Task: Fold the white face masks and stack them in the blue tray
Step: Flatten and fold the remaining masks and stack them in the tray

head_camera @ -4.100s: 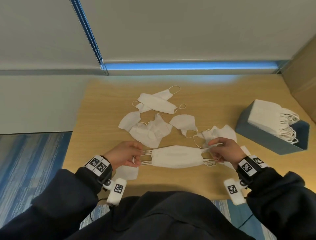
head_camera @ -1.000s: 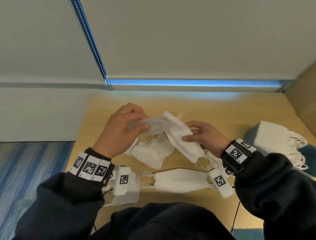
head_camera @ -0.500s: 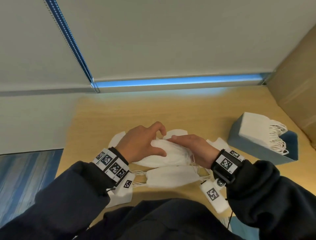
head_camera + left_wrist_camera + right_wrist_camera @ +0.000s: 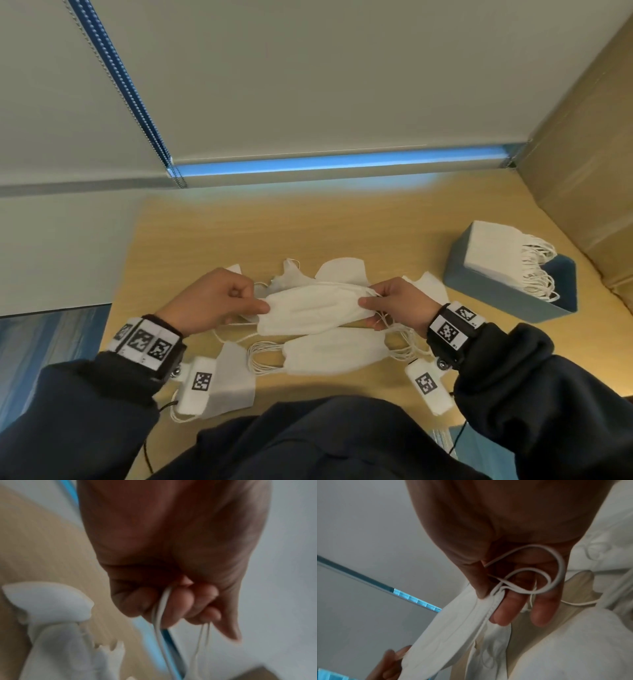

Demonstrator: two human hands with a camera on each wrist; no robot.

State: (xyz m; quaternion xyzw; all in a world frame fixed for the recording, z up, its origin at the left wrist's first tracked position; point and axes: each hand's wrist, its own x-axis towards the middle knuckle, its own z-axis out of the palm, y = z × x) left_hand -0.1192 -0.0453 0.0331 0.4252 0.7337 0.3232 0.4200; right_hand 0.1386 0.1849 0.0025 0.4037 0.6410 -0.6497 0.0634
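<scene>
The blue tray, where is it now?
In the head view the blue tray stands on the table's right side, past the right hand, with a stack of folded masks inside.

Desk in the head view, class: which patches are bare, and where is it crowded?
Bare wood lies along the far edge of the desk, between the loose masks and the window ledge, also left of the blue tray. Crowded: around both hands.
</scene>
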